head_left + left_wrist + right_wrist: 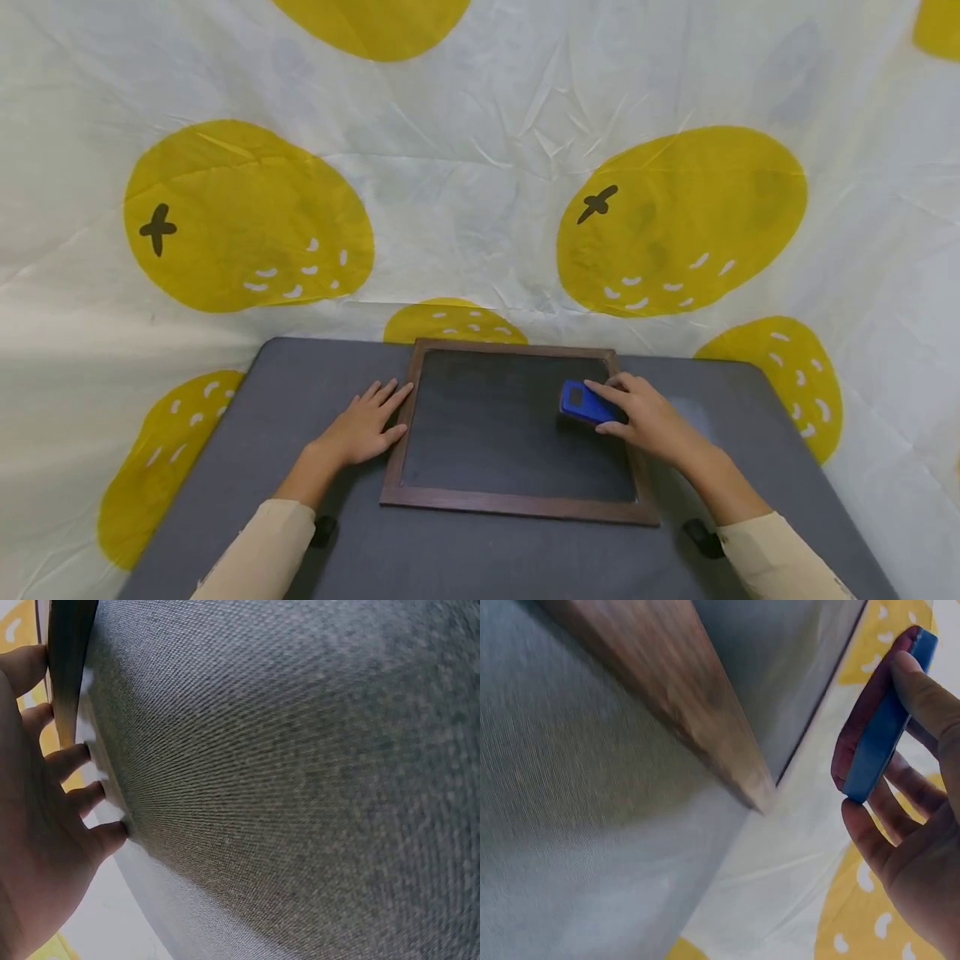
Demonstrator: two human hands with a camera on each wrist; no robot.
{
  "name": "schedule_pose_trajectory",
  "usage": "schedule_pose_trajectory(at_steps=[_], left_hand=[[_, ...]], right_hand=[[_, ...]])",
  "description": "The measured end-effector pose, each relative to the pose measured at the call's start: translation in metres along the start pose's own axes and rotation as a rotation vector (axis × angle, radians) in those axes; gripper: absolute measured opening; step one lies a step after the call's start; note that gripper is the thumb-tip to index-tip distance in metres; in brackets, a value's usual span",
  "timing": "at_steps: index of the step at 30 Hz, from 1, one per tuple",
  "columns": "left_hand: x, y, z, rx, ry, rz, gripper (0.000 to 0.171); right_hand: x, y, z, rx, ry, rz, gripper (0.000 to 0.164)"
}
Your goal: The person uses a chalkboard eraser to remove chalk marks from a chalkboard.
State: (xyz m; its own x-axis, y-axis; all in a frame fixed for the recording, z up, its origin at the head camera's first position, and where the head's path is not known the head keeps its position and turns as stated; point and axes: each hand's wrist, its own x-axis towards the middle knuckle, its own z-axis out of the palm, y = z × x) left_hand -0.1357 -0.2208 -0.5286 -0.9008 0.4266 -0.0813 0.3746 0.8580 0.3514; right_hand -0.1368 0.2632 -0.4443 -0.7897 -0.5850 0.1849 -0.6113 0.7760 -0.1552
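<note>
A chalkboard [510, 425] with a brown wooden frame lies on the grey table. My left hand [363, 425] has its fingers spread, and its fingertips and thumb touch the frame's left side; in the left wrist view the fingers [71, 761] are at the dark frame edge [67, 675]. My right hand [645, 417] grips a blue chalkboard eraser [588, 403] over the right part of the board. In the right wrist view, the eraser [881, 739] shows a dark red felt underside, raised off the board, with thumb and fingers around its blue back.
The grey table [480, 558] extends around the board on all sides. Behind and beside it hangs a white cloth [465, 208] printed with large yellow fruit shapes. Dark straps [702, 537] sit at both wrists.
</note>
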Motion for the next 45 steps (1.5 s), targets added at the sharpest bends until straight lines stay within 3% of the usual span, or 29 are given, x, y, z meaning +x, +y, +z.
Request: schedule_pose_trajectory(at_steps=[7, 14, 22, 31, 45], left_hand=[[0.003, 0.001, -0.002, 0.002, 0.003, 0.0, 0.07], [0.005, 0.003, -0.004, 0.009, 0.0, -0.006, 0.069], [0.005, 0.003, -0.004, 0.014, -0.012, -0.01, 0.068], [0.004, 0.004, -0.005, 0.015, -0.015, -0.012, 0.068], [-0.002, 0.008, -0.009, -0.01, -0.003, -0.014, 0.067]], right_hand=[[-0.004, 0.016, -0.022, -0.009, -0.003, 0.163, 0.072], [-0.016, 0.035, -0.032, -0.012, 0.043, 0.289, 0.073], [-0.036, 0.061, -0.026, -0.001, 0.083, 0.395, 0.076], [-0.054, 0.08, -0.019, 0.022, 0.043, 0.512, 0.077], [-0.081, 0.09, 0.003, 0.026, 0.011, 0.707, 0.076]])
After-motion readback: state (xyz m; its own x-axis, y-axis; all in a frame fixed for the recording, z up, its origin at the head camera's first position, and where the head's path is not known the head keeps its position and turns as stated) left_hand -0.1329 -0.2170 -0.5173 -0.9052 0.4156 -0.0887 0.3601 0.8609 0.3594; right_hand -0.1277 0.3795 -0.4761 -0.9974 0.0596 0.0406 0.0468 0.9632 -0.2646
